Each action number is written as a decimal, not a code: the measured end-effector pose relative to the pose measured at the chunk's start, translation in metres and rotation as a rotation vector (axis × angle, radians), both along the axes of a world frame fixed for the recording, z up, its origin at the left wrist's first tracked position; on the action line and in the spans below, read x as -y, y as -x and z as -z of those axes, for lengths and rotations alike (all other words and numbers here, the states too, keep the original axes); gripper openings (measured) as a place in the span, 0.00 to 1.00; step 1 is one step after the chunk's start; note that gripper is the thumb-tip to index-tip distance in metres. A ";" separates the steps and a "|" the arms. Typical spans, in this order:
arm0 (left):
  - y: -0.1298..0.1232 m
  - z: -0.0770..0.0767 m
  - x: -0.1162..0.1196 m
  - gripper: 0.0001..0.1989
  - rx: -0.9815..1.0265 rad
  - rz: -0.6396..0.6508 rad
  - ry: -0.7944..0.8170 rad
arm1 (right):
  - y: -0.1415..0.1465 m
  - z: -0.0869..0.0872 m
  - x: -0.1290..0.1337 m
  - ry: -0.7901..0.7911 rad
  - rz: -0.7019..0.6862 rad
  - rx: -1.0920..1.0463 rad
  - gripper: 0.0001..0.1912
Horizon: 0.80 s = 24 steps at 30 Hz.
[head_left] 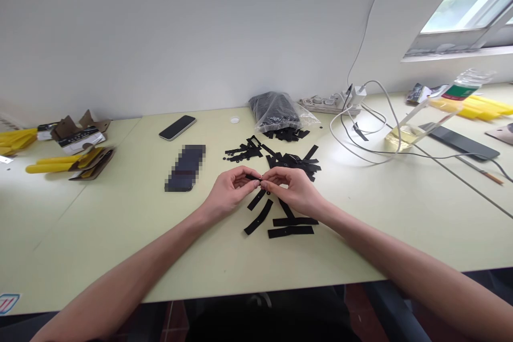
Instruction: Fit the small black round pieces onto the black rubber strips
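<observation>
My left hand (230,188) pinches a small black strip (252,177) between thumb and fingers. My right hand (294,188) meets it at the strip's other end, thumb and fingertips closed on the same piece. Just below my hands lie several loose black strips (290,231), one of them bent (258,218). Beyond my right hand is a heap of black strips (292,161). A looser group of small black pieces (243,150) sits behind my fingertips. The fingers partly hide the held piece.
A clear bag of black parts (276,109) stands by the wall, near a power strip (328,105) with looping cables. Phones (177,127) lie left. Yellow-handled items (60,163) are at far left; a tilted bottle (460,91) and dark slab (459,141) are right.
</observation>
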State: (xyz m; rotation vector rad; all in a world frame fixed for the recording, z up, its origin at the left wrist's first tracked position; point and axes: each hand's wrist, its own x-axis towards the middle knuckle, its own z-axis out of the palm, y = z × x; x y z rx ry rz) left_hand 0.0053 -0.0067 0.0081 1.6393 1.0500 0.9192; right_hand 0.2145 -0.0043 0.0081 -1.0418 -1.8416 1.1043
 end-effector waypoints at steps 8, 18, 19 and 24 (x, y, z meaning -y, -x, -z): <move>0.001 0.002 0.004 0.15 -0.230 -0.047 -0.155 | -0.003 -0.002 -0.003 -0.019 0.068 0.016 0.10; 0.004 0.008 0.000 0.14 -0.641 0.258 -0.631 | -0.005 -0.001 -0.007 -0.013 0.161 -0.031 0.11; 0.005 0.006 0.000 0.14 -0.653 0.253 -0.630 | -0.005 -0.001 -0.006 -0.013 0.157 -0.032 0.11; 0.009 -0.006 -0.002 0.09 -0.694 0.272 -0.572 | -0.003 -0.001 -0.005 -0.015 0.164 -0.021 0.09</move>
